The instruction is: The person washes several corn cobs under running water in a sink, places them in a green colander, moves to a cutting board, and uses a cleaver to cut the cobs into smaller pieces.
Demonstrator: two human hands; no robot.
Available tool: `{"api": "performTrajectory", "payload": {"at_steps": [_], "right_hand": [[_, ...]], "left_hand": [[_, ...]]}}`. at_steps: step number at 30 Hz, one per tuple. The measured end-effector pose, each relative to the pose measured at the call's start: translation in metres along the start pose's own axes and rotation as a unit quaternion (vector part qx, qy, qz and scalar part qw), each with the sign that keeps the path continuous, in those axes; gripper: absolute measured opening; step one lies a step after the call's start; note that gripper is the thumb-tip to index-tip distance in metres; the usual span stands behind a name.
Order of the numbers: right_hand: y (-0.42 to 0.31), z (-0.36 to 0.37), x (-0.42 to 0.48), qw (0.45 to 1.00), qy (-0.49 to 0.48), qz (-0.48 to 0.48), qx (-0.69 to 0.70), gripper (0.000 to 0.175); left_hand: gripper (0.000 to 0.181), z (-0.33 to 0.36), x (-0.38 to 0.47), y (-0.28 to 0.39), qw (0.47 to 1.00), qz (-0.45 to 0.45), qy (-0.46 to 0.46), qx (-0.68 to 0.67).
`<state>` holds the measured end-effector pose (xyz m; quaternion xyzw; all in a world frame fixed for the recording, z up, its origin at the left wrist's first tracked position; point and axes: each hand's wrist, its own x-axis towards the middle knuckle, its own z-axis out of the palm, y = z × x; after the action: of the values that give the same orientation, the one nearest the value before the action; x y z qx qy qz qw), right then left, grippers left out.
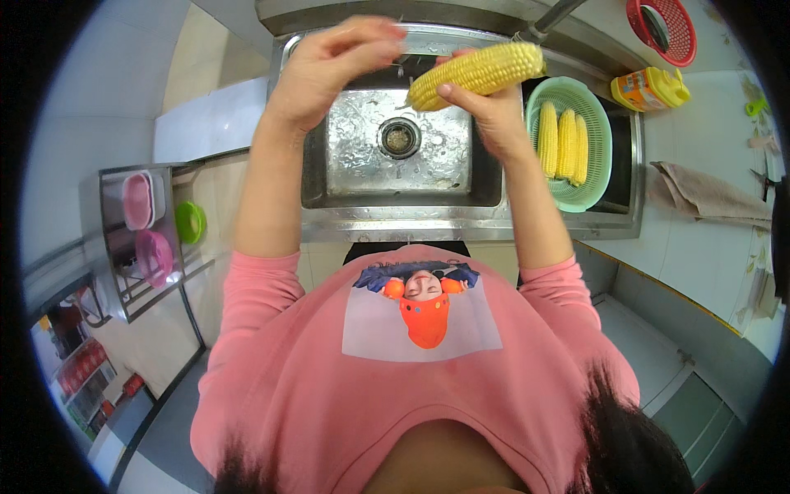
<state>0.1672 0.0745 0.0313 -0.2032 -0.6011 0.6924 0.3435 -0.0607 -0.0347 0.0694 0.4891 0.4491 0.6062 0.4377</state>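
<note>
My right hand (497,114) holds a husked ear of corn (478,74) above the right side of a wet stainless steel sink (352,173). A few pale silk strands show at the cob's ends. My left hand (349,68), blurred, is raised over the sink's upper left part, apart from the cob; its fingers are bent and whether they pinch anything cannot be made out. Right of the sink, a pale green plastic colander (602,136) holds three ears of husked corn (566,145). The sink drain (399,138) lies below and between my hands.
A faucet pipe (555,15) comes in at the top. Beyond the colander stand a yellow plastic bottle (648,89) and a red basket (682,37). A grey-brown cloth (710,194) hangs at the right. To the left, a metal rack (114,247) holds pink basins.
</note>
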Motion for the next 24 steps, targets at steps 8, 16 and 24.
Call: {"api": "performTrajectory", "payload": {"at_steps": [8, 16, 24], "right_hand": [[0.067, -0.015, -0.031, 0.859, -0.025, 0.036, -0.511, 0.059], [-0.062, -0.103, -0.022, 0.964, 0.156, -0.009, -0.217, 0.064], [-0.046, -0.333, -0.057, 0.760, 0.169, 0.285, -0.559, 0.087]], "left_hand": [[0.030, -0.003, -0.022, -0.154, 0.765, -0.240, -0.103, 0.589], [0.023, 0.092, 0.018, -0.116, 0.933, -0.334, 0.071, 0.115], [0.041, 0.354, 0.029, -0.145, 0.805, -0.571, 0.028, -0.160]]}}
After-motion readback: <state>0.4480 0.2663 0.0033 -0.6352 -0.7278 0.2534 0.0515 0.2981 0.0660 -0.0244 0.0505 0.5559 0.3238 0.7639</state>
